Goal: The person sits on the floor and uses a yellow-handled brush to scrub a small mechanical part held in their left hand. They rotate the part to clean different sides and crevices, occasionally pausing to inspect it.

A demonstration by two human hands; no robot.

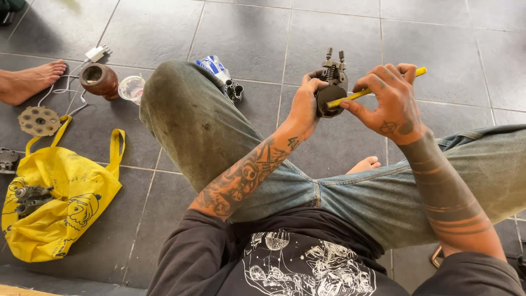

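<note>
The left hand (pixel 303 107) is gripping a dark metal carburetor (pixel 332 87), fingers closed around its body. The right hand (pixel 390 101) is pinching a yellow tool (pixel 378 87) against it. Far left of the grip, a yellow bag (pixel 82 192) is carrying metal parts (pixel 30 198).

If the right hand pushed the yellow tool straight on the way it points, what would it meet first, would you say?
The right hand aims its yellow tool leftward; the tip already appears to touch the dark metal part held by the left hand.
</note>
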